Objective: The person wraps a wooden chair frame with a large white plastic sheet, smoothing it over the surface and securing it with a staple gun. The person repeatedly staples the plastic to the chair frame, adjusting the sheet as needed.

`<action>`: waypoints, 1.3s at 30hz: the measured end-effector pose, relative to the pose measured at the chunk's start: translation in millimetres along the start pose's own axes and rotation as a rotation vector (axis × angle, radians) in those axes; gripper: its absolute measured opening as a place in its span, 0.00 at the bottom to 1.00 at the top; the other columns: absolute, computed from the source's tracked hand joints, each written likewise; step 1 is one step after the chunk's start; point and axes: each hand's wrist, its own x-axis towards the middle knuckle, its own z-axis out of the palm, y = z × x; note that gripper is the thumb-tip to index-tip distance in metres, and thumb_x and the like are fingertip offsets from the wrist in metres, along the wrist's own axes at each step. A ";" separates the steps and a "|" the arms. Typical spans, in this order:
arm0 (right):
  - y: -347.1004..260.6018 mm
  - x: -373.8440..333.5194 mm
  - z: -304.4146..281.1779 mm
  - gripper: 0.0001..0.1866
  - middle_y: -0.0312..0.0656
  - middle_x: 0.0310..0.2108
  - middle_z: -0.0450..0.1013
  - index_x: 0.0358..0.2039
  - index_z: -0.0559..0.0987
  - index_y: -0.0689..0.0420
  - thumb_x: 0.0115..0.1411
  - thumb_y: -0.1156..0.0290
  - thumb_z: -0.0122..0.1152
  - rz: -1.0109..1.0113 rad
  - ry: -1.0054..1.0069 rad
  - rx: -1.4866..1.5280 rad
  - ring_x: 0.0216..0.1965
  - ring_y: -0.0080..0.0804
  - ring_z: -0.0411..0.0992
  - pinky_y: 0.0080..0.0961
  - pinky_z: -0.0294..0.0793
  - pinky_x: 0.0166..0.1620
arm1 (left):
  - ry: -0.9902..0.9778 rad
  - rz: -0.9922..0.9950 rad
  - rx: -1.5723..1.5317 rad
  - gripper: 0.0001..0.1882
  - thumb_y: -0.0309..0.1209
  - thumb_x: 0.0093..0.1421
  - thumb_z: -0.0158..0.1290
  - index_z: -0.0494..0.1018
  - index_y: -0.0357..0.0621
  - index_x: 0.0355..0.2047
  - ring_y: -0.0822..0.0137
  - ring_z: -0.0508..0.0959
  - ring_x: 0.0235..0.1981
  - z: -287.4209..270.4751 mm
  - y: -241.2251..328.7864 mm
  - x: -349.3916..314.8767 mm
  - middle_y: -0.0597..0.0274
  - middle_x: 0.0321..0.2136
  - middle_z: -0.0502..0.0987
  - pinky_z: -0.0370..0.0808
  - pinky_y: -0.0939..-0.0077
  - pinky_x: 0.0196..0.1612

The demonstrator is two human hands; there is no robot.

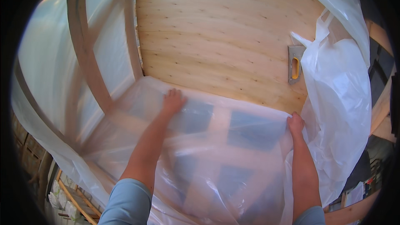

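The left hand [173, 101] presses flat, fingers spread, on the plastic sheet [216, 150] over the wooden frame [89, 66]; the right hand [295, 123] pinches the sheet's edge beside the plywood panel [216, 37]. Judging by this, smoothing is under way; next it needs tension held.

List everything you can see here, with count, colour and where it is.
plastic sheet: one, clear to milky, spread over the frame from left to right, bunched at the right
plywood panel: one, pale wood, upper middle
wooden frame: one, light wood, left and under the sheet
stapler: one, grey with a yellow grip, lying on the panel at its right edge
left hand: pressed flat on the sheet near the panel's edge
right hand: gripping the sheet's edge at the right
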 end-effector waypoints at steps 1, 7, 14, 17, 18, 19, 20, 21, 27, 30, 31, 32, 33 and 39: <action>-0.9 -0.2 -1.9 0.11 0.51 0.35 0.78 0.35 0.77 0.58 0.55 0.65 0.57 0.005 0.001 0.001 0.41 0.49 0.76 0.45 0.69 0.49 | -0.010 -0.025 0.014 0.35 0.56 0.65 0.37 0.57 0.47 0.64 0.52 0.52 0.68 -1.2 -4.5 3.5 0.51 0.66 0.55 0.49 0.47 0.67; -2.5 1.2 -8.1 0.10 0.50 0.36 0.78 0.35 0.76 0.58 0.56 0.65 0.55 0.046 0.032 -0.037 0.42 0.48 0.76 0.47 0.69 0.48 | 0.051 -0.045 -0.014 0.36 0.55 0.64 0.37 0.56 0.43 0.65 0.52 0.52 0.68 0.8 -27.0 23.1 0.51 0.67 0.54 0.49 0.47 0.67; -8.1 12.1 -0.9 0.12 0.52 0.35 0.78 0.36 0.78 0.58 0.55 0.64 0.56 0.065 0.072 -0.084 0.41 0.50 0.76 0.45 0.71 0.48 | 0.170 -0.189 0.068 0.35 0.51 0.64 0.41 0.57 0.40 0.64 0.53 0.54 0.67 2.8 -63.2 40.2 0.50 0.66 0.56 0.49 0.49 0.67; -11.0 16.2 -0.6 0.12 0.53 0.35 0.77 0.34 0.78 0.58 0.55 0.63 0.56 0.098 0.070 -0.087 0.40 0.50 0.76 0.45 0.72 0.47 | 0.215 -0.222 0.058 0.35 0.50 0.63 0.41 0.57 0.36 0.63 0.52 0.54 0.67 0.8 -83.6 51.4 0.49 0.66 0.56 0.49 0.49 0.67; -12.5 16.3 -0.8 0.11 0.52 0.34 0.78 0.34 0.77 0.58 0.55 0.64 0.56 0.090 0.066 -0.093 0.40 0.50 0.76 0.45 0.72 0.46 | 0.226 -0.224 0.059 0.36 0.50 0.63 0.42 0.57 0.36 0.63 0.52 0.55 0.67 0.4 -90.8 55.0 0.49 0.65 0.57 0.50 0.49 0.67; -13.7 15.5 -1.6 0.10 0.51 0.34 0.78 0.34 0.77 0.58 0.55 0.66 0.56 0.085 0.071 -0.105 0.39 0.49 0.77 0.45 0.73 0.46 | 0.235 -0.243 0.058 0.36 0.51 0.63 0.42 0.57 0.37 0.63 0.52 0.55 0.67 0.7 -98.3 57.9 0.50 0.65 0.57 0.51 0.50 0.67; -15.9 14.8 -1.6 0.09 0.50 0.33 0.78 0.34 0.77 0.58 0.56 0.67 0.56 0.083 0.075 -0.121 0.39 0.49 0.77 0.45 0.73 0.46 | 0.222 -0.230 0.050 0.35 0.51 0.63 0.42 0.58 0.37 0.62 0.52 0.55 0.67 1.0 -105.0 61.0 0.49 0.65 0.57 0.51 0.50 0.66; -18.7 14.1 -1.7 0.10 0.50 0.33 0.78 0.34 0.77 0.58 0.56 0.66 0.56 0.077 0.073 -0.123 0.38 0.49 0.77 0.45 0.73 0.46 | 0.206 -0.231 0.039 0.35 0.51 0.63 0.42 0.58 0.37 0.62 0.52 0.56 0.66 1.1 -110.8 64.6 0.49 0.65 0.58 0.52 0.51 0.66; -26.5 13.0 -6.4 0.12 0.53 0.36 0.78 0.34 0.78 0.59 0.54 0.64 0.58 0.092 0.051 -0.139 0.40 0.52 0.76 0.46 0.74 0.46 | 0.204 -0.189 0.008 0.33 0.49 0.63 0.41 0.61 0.33 0.59 0.51 0.60 0.64 6.2 -136.8 74.7 0.44 0.61 0.61 0.56 0.56 0.65; -26.5 13.0 -8.2 0.12 0.52 0.35 0.78 0.34 0.78 0.58 0.55 0.63 0.58 0.085 0.059 -0.157 0.40 0.50 0.77 0.45 0.74 0.45 | 0.161 -0.122 -0.009 0.32 0.46 0.63 0.40 0.61 0.31 0.58 0.48 0.61 0.63 2.9 -154.2 78.1 0.41 0.60 0.62 0.57 0.58 0.64; -26.8 12.8 -7.9 0.12 0.51 0.34 0.78 0.34 0.77 0.58 0.56 0.63 0.58 0.076 0.063 -0.169 0.39 0.49 0.77 0.45 0.73 0.45 | 0.153 -0.100 -0.014 0.32 0.44 0.63 0.40 0.60 0.30 0.59 0.48 0.61 0.62 1.7 -160.8 80.0 0.40 0.60 0.62 0.58 0.58 0.64; -27.3 12.3 -7.5 0.11 0.50 0.34 0.78 0.34 0.77 0.57 0.56 0.63 0.57 0.074 0.071 -0.184 0.39 0.48 0.77 0.45 0.73 0.45 | 0.134 -0.102 -0.049 0.31 0.44 0.63 0.40 0.60 0.30 0.58 0.48 0.62 0.62 1.6 -166.6 82.7 0.40 0.59 0.63 0.58 0.58 0.64; -28.3 11.8 -6.7 0.12 0.50 0.34 0.78 0.34 0.77 0.57 0.56 0.62 0.57 0.069 0.064 -0.178 0.39 0.48 0.77 0.45 0.73 0.45 | 0.131 -0.106 -0.080 0.31 0.44 0.63 0.40 0.60 0.30 0.58 0.47 0.62 0.62 1.7 -173.1 85.2 0.39 0.59 0.64 0.59 0.58 0.64; -37.7 10.6 0.3 0.12 0.50 0.33 0.78 0.34 0.77 0.56 0.56 0.61 0.57 0.047 0.075 -0.182 0.38 0.48 0.77 0.45 0.73 0.43 | 0.248 -0.100 -0.017 0.29 0.42 0.62 0.41 0.61 0.32 0.58 0.48 0.64 0.60 10.0 -194.9 92.5 0.42 0.56 0.66 0.60 0.59 0.64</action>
